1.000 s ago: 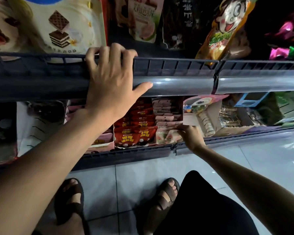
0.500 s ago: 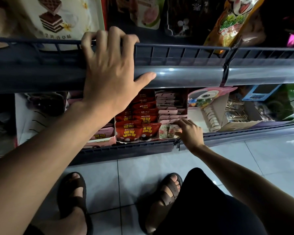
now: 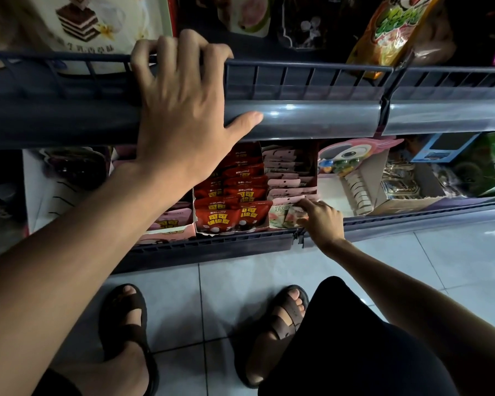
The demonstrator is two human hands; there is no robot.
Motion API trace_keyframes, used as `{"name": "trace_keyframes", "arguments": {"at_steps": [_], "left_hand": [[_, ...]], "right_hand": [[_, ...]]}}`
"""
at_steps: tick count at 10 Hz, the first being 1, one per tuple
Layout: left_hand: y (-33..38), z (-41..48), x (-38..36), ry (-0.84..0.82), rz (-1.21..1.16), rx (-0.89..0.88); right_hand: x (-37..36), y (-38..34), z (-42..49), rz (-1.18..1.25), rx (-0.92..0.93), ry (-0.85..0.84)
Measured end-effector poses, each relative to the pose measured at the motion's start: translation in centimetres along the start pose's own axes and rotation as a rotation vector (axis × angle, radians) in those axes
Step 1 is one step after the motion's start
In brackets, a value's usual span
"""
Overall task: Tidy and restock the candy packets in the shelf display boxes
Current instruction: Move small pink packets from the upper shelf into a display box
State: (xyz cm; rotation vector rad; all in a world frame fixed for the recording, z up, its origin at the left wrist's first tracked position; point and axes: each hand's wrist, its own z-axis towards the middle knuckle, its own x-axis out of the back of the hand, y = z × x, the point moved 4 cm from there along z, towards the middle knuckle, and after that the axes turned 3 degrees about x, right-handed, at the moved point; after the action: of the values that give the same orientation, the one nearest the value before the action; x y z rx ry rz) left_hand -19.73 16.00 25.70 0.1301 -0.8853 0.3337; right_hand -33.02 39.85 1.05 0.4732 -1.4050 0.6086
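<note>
Although the red candy packets (image 3: 229, 217) stand in full, fairly even rows in their torn display box (image 3: 235, 231), the job looks only partly done. The right hand (image 3: 323, 221) is down at the neighbouring box (image 3: 309, 164), fingers curled on the front pale pink packet (image 3: 283, 215) at its right edge, apparently pinching it to straighten or seat it. Behind that packet the pink row runs to the back, slightly uneven. Just to the right, the owl-topped box (image 3: 352, 155) shows bare white floor, so it probably needs restocking. Left of the red packets, a pink box (image 3: 166, 235) holds a few packets, partly hidden by the forearm. The left hand (image 3: 180, 110) grips the upper shelf rail (image 3: 312, 115), fingers hooked over it, thumb spread along its front.
</note>
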Motion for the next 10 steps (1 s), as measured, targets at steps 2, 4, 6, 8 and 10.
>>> {"name": "trace_keyframes", "arguments": {"at_steps": [2,4,6,8,10], "left_hand": [[0.0,0.0,0.0,0.008,-0.001,0.002],[0.0,0.0,0.0,-0.008,0.003,-0.001],[0.0,0.0,0.0,-0.001,-0.004,0.003],[0.0,0.0,0.1,-0.001,-0.020,0.001],[0.0,0.0,0.0,-0.004,0.004,0.002]], "right_hand": [[0.7,-0.1,0.4,-0.091,0.084,0.006],[0.2,-0.6,0.2,-0.114,0.033,-0.078],[1.5,-0.1,1.3,-0.022,-0.002,-0.163],[3.4,0.6,1.2,0.069,-0.060,-0.031],[2.3,0.6,2.1,0.115,-0.112,-0.040]]}}
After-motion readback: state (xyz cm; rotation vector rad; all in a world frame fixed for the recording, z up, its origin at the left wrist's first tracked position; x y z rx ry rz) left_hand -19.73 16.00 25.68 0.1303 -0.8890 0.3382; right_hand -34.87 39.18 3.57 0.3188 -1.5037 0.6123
